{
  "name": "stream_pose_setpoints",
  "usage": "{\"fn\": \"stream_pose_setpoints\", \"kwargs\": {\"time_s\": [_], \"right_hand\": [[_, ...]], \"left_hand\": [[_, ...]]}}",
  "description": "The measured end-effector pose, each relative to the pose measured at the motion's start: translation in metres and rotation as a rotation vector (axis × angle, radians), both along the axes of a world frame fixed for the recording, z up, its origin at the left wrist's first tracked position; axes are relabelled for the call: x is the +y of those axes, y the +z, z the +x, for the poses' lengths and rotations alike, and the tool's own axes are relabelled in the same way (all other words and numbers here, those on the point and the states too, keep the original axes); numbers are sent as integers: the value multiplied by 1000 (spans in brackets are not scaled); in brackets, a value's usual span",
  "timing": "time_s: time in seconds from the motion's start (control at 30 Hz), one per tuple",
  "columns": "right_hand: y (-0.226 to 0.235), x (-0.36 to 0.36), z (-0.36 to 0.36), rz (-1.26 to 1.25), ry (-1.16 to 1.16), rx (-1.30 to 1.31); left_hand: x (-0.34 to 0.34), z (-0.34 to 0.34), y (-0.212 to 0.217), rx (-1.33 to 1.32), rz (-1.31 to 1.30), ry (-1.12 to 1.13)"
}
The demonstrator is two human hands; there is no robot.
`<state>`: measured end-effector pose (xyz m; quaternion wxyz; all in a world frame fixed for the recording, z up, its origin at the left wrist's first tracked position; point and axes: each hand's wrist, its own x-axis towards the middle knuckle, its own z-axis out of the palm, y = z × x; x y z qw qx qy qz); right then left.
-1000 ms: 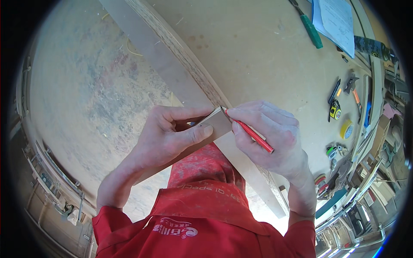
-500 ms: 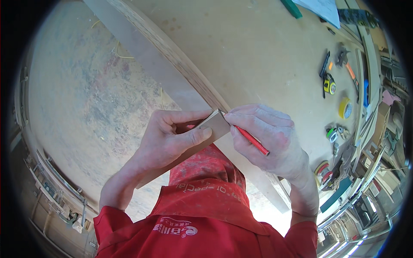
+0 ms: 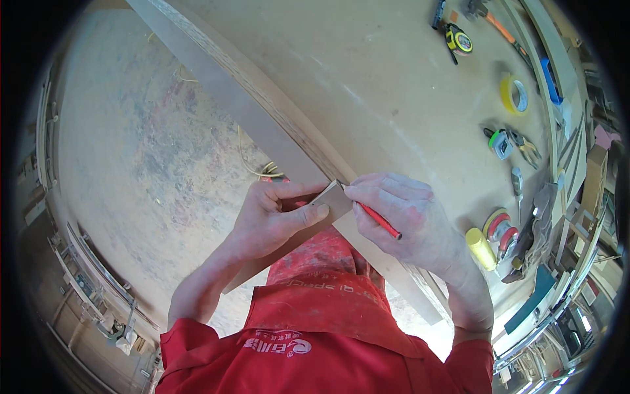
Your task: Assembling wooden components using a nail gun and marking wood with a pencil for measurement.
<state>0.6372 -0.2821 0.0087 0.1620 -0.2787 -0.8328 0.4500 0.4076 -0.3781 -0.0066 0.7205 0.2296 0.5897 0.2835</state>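
My left hand (image 3: 279, 220) is closed on a narrow brown board (image 3: 338, 202), thumb on its broad face and index finger along the far side. The board slants from its upper end, between my hands, down toward my left forearm. My right hand (image 3: 397, 210) grips a red pencil (image 3: 382, 221) whose back end sticks out below the fingers. These fingertips are at the board's upper end; the pencil's point is too small to make out. Just beyond them runs the layered edge of a workbench (image 3: 262, 98).
On the bench to the right lie a tape measure (image 3: 459, 40), a hammer (image 3: 506, 33), yellow tape (image 3: 514, 94), pliers (image 3: 525, 148), a screwdriver (image 3: 518, 190), a yellow cylinder (image 3: 481, 248) and a round sander (image 3: 501, 231). A yellow cord (image 3: 246, 161) lies on the stained floor (image 3: 177, 131).
The view has shifted, so the bench tools appear higher and the yellow cylinder has come into sight. Both hands keep their grips on board and pencil, with little movement between them.
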Motion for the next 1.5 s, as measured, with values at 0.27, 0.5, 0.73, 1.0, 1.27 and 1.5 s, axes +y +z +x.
{"fn": "stream_pose_setpoints", "kwargs": {"time_s": [0.27,0.5,0.73,1.0,1.27,1.5], "right_hand": [[0,-8,11,-125,-71,-2],[-10,-10,8,75,-19,87],[-8,-16,17,44,-27,67],[-1,-57,78,4,-59,46],[-6,-132,197,-9,-89,75],[-3,-169,262,-47,-69,53]], "left_hand": [[-7,15,4,-105,-49,132],[-2,12,8,-117,-59,112],[-7,21,8,-101,-77,99],[-44,81,9,-119,-102,52],[-118,198,-1,-74,-30,53],[-165,264,0,-88,-70,86]]}}
